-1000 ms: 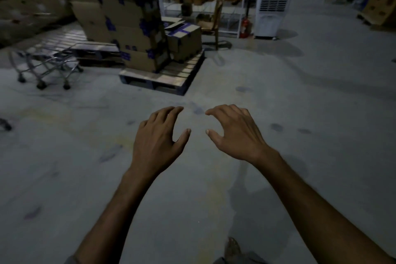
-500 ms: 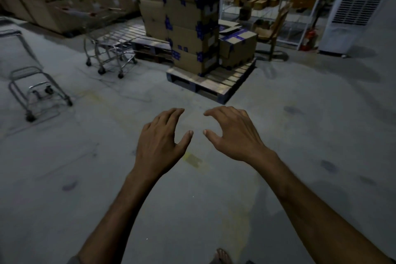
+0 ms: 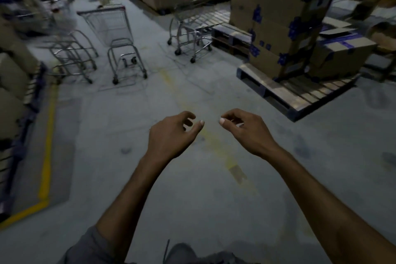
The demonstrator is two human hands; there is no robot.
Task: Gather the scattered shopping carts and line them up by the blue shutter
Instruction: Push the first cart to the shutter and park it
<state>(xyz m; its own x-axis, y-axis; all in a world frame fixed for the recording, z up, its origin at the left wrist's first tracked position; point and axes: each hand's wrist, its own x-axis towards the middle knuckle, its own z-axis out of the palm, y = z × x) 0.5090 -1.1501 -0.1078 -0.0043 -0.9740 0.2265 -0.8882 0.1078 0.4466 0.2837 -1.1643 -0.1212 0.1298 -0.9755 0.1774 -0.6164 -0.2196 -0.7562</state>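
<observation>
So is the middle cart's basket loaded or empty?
Empty, as far as the blur allows: the floor shows through the wire basket of the middle cart, with nothing visible inside.

Wire-metal carts [image 3: 120, 43], matt concrete floor [image 3: 120, 126]

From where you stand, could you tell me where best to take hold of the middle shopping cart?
Probably the handle bar along the basket's top far edge, reached from behind the middle shopping cart; its narrow nose faces you. Both the left hand and right hand are empty.
</observation>
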